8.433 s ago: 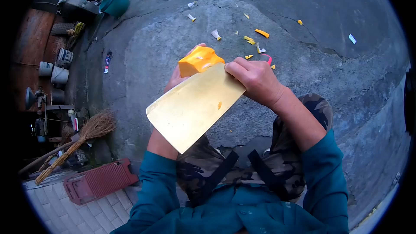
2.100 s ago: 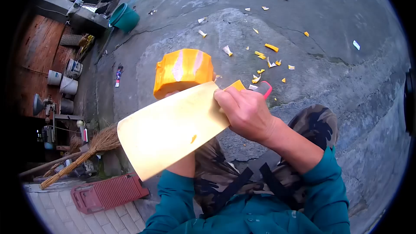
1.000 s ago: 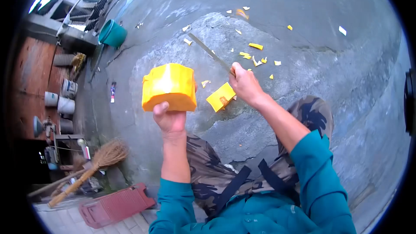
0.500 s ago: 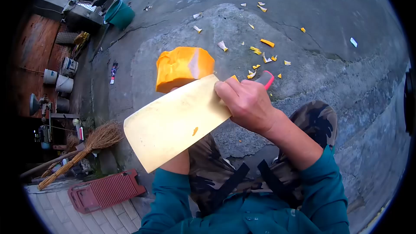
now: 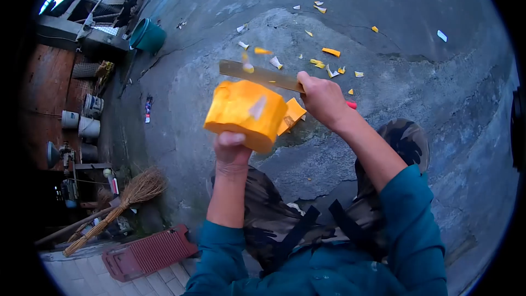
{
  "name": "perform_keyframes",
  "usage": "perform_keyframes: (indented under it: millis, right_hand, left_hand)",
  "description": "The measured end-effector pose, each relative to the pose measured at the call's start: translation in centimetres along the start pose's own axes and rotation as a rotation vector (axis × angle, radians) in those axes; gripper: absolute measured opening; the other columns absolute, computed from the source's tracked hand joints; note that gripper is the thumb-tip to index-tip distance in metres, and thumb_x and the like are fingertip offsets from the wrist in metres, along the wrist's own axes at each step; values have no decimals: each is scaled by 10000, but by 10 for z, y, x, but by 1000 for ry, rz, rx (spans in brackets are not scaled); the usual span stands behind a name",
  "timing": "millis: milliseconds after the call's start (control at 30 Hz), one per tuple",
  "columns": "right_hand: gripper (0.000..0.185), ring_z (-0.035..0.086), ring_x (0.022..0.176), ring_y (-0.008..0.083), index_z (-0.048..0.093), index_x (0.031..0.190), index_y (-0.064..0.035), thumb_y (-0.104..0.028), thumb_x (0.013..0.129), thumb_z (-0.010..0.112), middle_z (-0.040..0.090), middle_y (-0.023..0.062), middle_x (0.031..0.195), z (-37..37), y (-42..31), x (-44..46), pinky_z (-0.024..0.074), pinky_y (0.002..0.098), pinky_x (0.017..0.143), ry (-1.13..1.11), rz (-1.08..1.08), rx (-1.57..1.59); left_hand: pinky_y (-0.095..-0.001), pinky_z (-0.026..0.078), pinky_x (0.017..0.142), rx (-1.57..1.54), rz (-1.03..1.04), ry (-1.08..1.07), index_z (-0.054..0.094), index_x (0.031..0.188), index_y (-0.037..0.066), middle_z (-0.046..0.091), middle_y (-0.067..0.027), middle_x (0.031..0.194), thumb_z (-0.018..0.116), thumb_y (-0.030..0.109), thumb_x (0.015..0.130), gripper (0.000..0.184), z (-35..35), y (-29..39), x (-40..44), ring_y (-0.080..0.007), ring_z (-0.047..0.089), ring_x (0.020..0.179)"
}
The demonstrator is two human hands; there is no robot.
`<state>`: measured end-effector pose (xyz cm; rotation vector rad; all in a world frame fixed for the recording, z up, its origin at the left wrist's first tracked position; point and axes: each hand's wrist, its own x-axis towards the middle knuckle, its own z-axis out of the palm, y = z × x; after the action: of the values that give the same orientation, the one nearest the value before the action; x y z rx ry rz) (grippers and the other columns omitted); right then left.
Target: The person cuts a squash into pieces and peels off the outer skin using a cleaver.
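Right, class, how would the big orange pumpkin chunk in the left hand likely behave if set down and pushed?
The pumpkin chunk is probably stiff: it shows no sag above the left hand. It may be slippery, as its bare faces look smooth. Its flattish, angular sides suggest sliding rather than rolling.

No text, number, brand or sign can be read anywhere in the view. Dark printed marks show on the side of a round white plastic bucket (image 5: 93, 106) at the left, but they are too small to make out. A small, narrow blue, red and white packet (image 5: 148, 109), lying on the grey, cracked concrete ground (image 5: 181, 85), shows coloured patches; any lettering there is too blurred to tell.
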<state>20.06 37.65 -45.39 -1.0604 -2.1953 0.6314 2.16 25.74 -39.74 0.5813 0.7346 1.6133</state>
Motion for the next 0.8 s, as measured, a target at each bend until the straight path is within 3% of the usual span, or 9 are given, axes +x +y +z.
perform_keyframes:
  millis: [33, 133, 167, 200, 233, 333, 367, 467, 800]
  right_hand:
    - [98, 651, 782, 387, 479, 922, -42, -51, 844, 537, 655, 182, 842, 2, 0, -2, 502, 498, 671, -97, 62, 5]
    - [109, 648, 796, 386, 475, 921, -41, -55, 840, 547, 651, 187, 841, -2, -23, -1, 497, 508, 680, -72, 188, 182]
    - [119, 645, 747, 390, 475, 921, -45, -65, 839, 557, 635, 187, 814, -6, -27, -2, 508, 483, 626, 26, 90, 223]
    - [119, 645, 747, 390, 475, 921, -45, -65, 839, 557, 635, 187, 814, -13, -35, -3, 508, 483, 626, 22, 81, 221]
    - [135, 645, 712, 374, 476, 921, -48, -69, 827, 570, 624, 175, 794, -21, -44, -8, 510, 455, 587, 77, -65, 215]
    - [176, 634, 602, 286, 480, 916, -57, -83, 791, 600, 573, 115, 727, -26, -65, -17, 498, 356, 486, 153, -372, 58]
    - [174, 612, 555, 222, 480, 907, -61, -81, 779, 596, 548, 79, 707, -30, -74, -18, 491, 329, 474, 163, -414, 6]
    - [165, 603, 539, 202, 480, 904, -63, -83, 782, 590, 533, 66, 694, -35, -80, -21, 487, 315, 471, 154, -451, 5]
    - [155, 654, 628, 288, 474, 917, -67, -68, 798, 573, 598, 106, 740, -12, -46, -17, 520, 368, 503, 90, -273, -13]
  left_hand:
    - [-439, 388, 1060, 36, -13, 85, 409, 1364, 44, 541, -101, 1280, 657, 37, 531, 870, 2, -4, -2, -301, 510, 1204]
    - [-412, 394, 1051, -8, 11, 139, 440, 1334, 51, 550, -95, 1257, 633, 59, 553, 804, -3, 8, 1, -285, 512, 1198]
    - [-412, 394, 1051, -15, 13, 147, 440, 1334, 51, 550, -95, 1257, 633, 59, 553, 804, -11, 9, 0, -285, 512, 1198]
    - [-431, 407, 1041, 21, 74, 66, 442, 1335, 49, 549, -110, 1264, 652, 127, 621, 748, -20, 8, 2, -293, 519, 1196]
    - [-449, 420, 1031, 53, 136, -14, 444, 1336, 46, 548, -125, 1272, 671, 196, 689, 702, -29, 8, 4, -301, 525, 1194]
    - [-452, 411, 1039, 58, 153, 20, 440, 1339, 49, 542, -121, 1276, 663, 230, 723, 680, -36, 2, 4, -294, 518, 1201]
    - [-454, 408, 1041, 47, 133, 37, 438, 1340, 50, 540, -120, 1277, 660, 242, 734, 673, -32, 4, 0, -292, 516, 1204]
    - [-457, 399, 1049, 41, 108, 60, 433, 1342, 53, 535, -117, 1281, 652, 276, 767, 654, -23, 6, -6, -286, 509, 1211]
    - [-467, 370, 1075, 131, 214, 163, 418, 1350, 64, 516, -105, 1295, 624, 390, 879, 609, -32, -16, 12, -265, 485, 1235]
